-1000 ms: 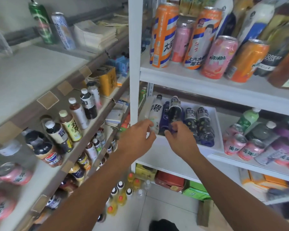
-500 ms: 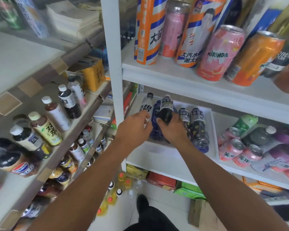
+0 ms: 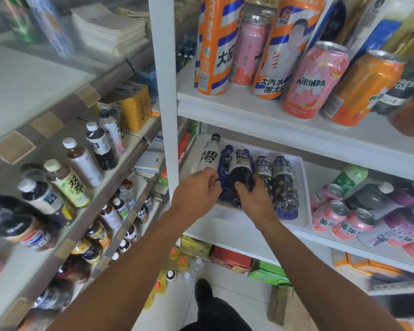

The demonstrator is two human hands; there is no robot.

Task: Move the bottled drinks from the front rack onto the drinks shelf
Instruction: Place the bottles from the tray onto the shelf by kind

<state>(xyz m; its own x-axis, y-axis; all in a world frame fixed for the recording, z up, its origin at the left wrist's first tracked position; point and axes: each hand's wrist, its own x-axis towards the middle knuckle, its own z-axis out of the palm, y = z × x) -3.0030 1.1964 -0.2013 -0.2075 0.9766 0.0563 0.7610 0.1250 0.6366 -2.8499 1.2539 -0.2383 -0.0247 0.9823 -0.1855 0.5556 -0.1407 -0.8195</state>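
Note:
A white tray (image 3: 225, 212) on the middle shelf of the white rack holds several bottles lying side by side. My right hand (image 3: 255, 199) grips the lower end of a dark tea bottle (image 3: 240, 172) and holds it slightly above the others. My left hand (image 3: 196, 193) has curled fingers around the bottom of a white bottle with black lettering (image 3: 208, 157) at the tray's left end. A dark blue bottle (image 3: 225, 161) lies between the two. Two more dark patterned bottles (image 3: 282, 185) lie to the right.
The grey drinks shelf (image 3: 101, 192) on the left carries upright bottles, among them a yellow-labelled tea (image 3: 68, 183). Tall cans (image 3: 318, 80) stand on the white shelf above the tray. Pink cans (image 3: 335, 216) lie right of the tray. The white upright post (image 3: 164, 91) divides the two racks.
The view has moved closer to the tray. My right hand has closed on the dark tea bottle and lifted it a little; my left hand has settled on the white bottle's base.

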